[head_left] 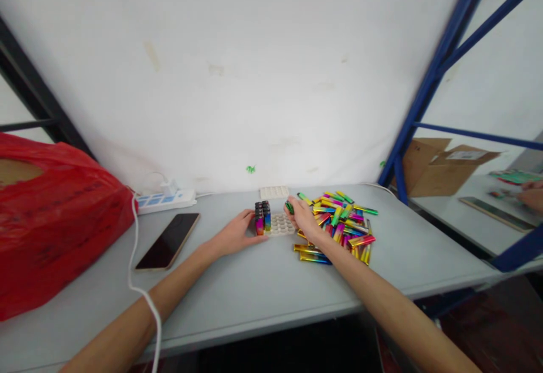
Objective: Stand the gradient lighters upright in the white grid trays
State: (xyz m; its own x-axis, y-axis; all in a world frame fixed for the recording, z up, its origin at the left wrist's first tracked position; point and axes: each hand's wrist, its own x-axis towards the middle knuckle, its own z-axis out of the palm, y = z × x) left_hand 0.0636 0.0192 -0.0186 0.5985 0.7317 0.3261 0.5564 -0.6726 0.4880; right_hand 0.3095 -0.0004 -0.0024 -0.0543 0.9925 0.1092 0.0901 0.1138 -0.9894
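My left hand (pixel 237 234) is at the left end of a white tray (pixel 282 224) with rows of round holes, its thumb along the front and its fingers behind. Several shiny lighters (pixel 260 223) in pink, blue and rainbow colours, with dark tops, stand upright in the tray's left part. My right hand (pixel 302 217) is over the tray's right end, its fingers closed on a green lighter (pixel 289 208) that is mostly hidden by them. Just right of that hand lies a loose heap of metallic yellow, green, pink and blue lighters (pixel 338 231).
Behind the tray lies another pale tray (pixel 274 192). To the left are a phone (pixel 168 241), a power strip (pixel 167 199), a white cable (pixel 136 248) and a red plastic bag (pixel 63 214). Beyond the blue frame (pixel 424 87) stand a cardboard box (pixel 428 169) and another person's hand (pixel 532 194).
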